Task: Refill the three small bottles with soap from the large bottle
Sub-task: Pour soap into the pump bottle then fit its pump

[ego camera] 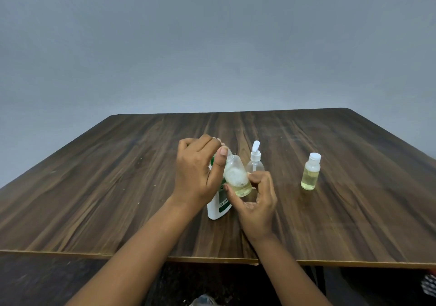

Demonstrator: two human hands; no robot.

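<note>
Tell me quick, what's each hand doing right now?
Left hand: fingers curled round the top of the small bottle.
Right hand: pinching the lower part of the same bottle.

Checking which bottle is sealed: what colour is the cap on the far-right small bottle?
White cap, clearest in the head view.

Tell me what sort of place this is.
Probably a plain indoor room set up for tabletop work: a bare grey wall, a dark wood-grain table, and a large bottle and capped small bottle standing on it.
</note>
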